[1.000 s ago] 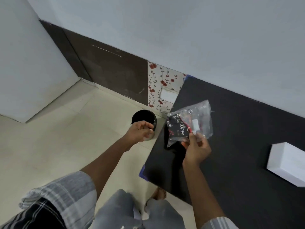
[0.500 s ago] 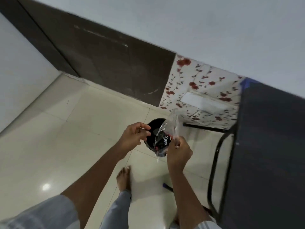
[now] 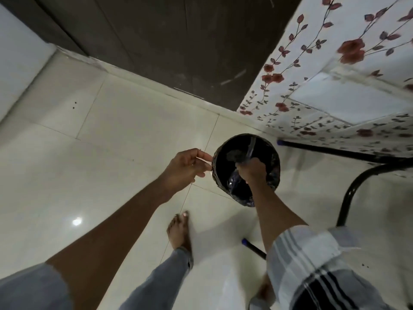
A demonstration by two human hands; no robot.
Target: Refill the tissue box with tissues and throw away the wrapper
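Wrapper (image 3: 234,182) is clenched in right hand (image 3: 251,170), directly over bin (image 3: 273,175) mouth. Bin rim is pinched by left hand (image 3: 187,167). Only release is needed.

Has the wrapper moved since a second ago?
Yes. The wrapper, held by the right hand, went from over the black tabletop down into the bin.

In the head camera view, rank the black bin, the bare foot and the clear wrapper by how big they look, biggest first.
1. black bin
2. bare foot
3. clear wrapper, unsure: the right hand grips it over the bin and hides part.

The left hand pinches the bin's rim.
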